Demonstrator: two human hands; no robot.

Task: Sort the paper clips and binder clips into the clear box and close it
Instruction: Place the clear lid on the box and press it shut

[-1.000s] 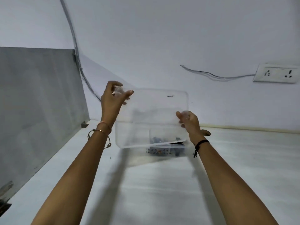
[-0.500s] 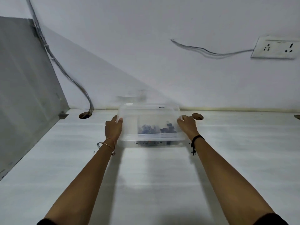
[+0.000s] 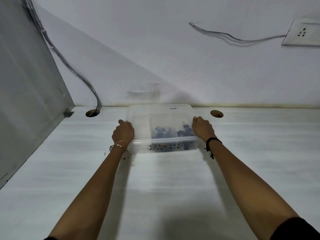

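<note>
On desk (image 3: 173, 187): hands grip clear box (image 3: 138, 122) sides; fingertips hidden; clips (image 3: 166, 134) blurred.

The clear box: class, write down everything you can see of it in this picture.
The clear box is a shallow rectangular container of see-through plastic with rounded corners. Its lid lies flat on top. Dark clips show through it, gathered toward the right. It sits level on the white desk, close to the wall. The left hand and right hand press its two sides.
</note>
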